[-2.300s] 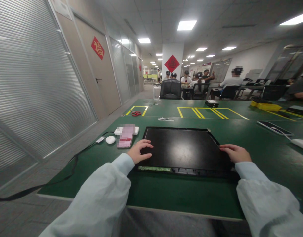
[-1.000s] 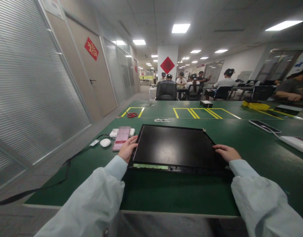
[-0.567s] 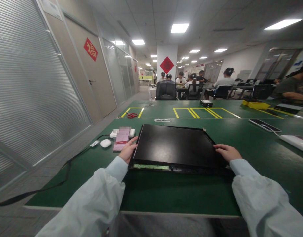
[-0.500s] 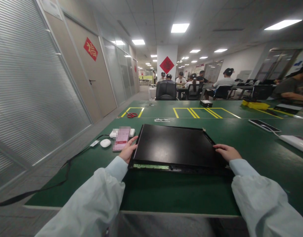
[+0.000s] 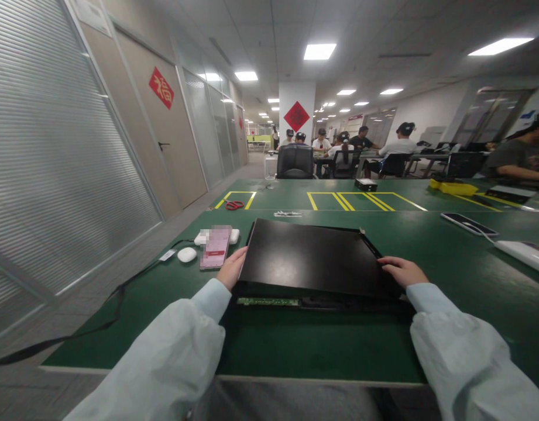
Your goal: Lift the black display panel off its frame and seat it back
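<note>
A flat black display panel [image 5: 311, 254] lies tilted over a black frame [image 5: 348, 303], its left side raised. Along the frame's near edge shows a narrow green circuit board [image 5: 269, 302]. My left hand [image 5: 233, 268] is closed on the panel's left edge, the fingertips hidden under it. At the right edge my right hand [image 5: 403, 271] pinches the panel near the frame's rim; the thumb lies on top and the other fingers are partly hidden. Close to my left hand lies a phone with a pink screen [image 5: 215, 248].
On the green table [image 5: 313, 345] are a white rounded case [image 5: 187, 254], red-handled scissors [image 5: 234, 205], small white pieces [image 5: 288, 214], a black box [image 5: 366, 185] and a yellow tray [image 5: 452, 187]. At right lie another phone [image 5: 469, 224] and a white device [image 5: 524, 256]. Several people sit farther back.
The panel's left side has risen and shifted slightly, widening the gap above the circuit board. My left fingers have moved in under its edge. My right hand has barely moved.
</note>
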`<action>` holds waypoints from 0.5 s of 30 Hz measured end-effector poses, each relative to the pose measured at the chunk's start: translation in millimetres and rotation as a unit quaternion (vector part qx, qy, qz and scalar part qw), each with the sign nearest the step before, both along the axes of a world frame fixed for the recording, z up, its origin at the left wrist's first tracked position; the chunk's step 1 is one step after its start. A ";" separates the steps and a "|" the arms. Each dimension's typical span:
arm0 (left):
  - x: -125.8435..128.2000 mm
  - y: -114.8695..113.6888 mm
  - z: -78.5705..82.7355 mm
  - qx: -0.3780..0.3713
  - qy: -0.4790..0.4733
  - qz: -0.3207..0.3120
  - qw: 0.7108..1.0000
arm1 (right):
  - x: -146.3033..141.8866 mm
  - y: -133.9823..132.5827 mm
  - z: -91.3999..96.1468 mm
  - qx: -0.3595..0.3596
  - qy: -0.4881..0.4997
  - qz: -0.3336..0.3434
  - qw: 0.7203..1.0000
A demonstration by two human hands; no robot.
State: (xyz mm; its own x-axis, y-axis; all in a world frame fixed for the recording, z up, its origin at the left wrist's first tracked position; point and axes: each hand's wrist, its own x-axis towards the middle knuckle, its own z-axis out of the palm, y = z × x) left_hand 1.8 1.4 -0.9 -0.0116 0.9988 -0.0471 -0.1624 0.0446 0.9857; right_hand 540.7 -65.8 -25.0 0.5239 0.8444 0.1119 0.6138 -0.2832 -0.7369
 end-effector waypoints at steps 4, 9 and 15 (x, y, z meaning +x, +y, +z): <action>-1.6 0.6 2.2 -0.002 0.026 -0.012 1.000 | -1.5 -0.4 0.7 -0.004 -0.003 -0.006 1.000; -5.5 2.7 1.6 0.018 0.088 -0.010 0.996 | 2.7 0.9 -3.9 0.002 -0.017 0.002 1.000; -6.2 -0.3 3.6 0.013 0.091 -0.014 0.996 | 8.6 3.8 -8.6 -0.004 -0.018 0.011 1.000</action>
State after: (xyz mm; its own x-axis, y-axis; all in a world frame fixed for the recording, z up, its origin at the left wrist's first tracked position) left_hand -4.3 1.1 2.7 0.0112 0.9997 -0.0214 0.0203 0.0212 0.9996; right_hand 549.2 -62.1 -33.6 0.5009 0.8568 0.1225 0.6454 -0.2755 -0.7124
